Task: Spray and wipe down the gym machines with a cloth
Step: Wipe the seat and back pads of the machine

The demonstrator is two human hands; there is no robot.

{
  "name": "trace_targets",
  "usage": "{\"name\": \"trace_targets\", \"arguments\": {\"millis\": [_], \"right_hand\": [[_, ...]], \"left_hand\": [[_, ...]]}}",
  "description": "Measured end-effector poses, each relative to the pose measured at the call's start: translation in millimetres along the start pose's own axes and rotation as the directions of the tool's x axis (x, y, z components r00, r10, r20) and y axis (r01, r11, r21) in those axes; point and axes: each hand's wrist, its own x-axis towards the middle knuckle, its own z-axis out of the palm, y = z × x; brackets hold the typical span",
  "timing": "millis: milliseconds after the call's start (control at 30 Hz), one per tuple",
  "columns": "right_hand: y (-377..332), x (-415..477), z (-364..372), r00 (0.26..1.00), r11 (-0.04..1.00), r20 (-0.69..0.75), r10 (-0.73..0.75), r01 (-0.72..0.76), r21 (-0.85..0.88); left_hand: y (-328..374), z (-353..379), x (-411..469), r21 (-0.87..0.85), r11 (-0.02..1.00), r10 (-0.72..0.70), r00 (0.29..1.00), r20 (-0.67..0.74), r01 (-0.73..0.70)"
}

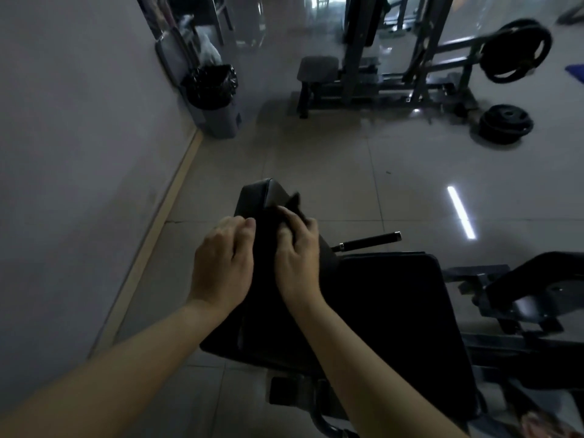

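Note:
A black padded backrest (262, 194) of a gym machine rises in front of me, with its wide black seat pad (395, 311) below and to the right. A dark cloth (294, 205) lies over the backrest's right edge. My right hand (297, 251) holds the cloth against the pad, fingers curled into its folds. My left hand (224, 257) rests on the backrest's left side with bent fingers touching the dark surface. No spray bottle is visible.
A black handle bar (369, 241) sticks out right of the backrest. A grey wall runs along the left. A bin with a black liner (211, 90) stands by it. Another machine (379, 74) and weight plates (505, 123) stand further back on the tiled floor.

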Motion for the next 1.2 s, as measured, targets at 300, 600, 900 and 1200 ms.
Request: {"name": "trace_targets", "arguments": {"millis": [300,600,900,1200], "right_hand": [[149.7,31.2,-31.4,0.985,0.946,-0.092,0.145,-0.166,-0.279],[250.4,26.2,-70.6,0.642,0.596,-0.262,0.721,-0.767,-0.239],[18.7,67.6,11.6,0.995,0.995,0.04,-0.095,0.096,-0.027],[166.1,96.9,-28.0,0.999,0.961,-0.001,0.036,-0.035,-0.276]], "left_hand": [[-5.6,0.6,3.8,0.103,0.994,0.037,0.998,0.058,-0.042],[-8.7,1.7,4.4,0.116,0.991,0.063,0.996,0.067,-0.07],[0.2,-1.3,3.0,0.063,0.997,0.044,0.999,0.029,-0.045],[-9.8,3.8,6.7,0.082,0.995,0.06,0.997,0.051,-0.064]]}}
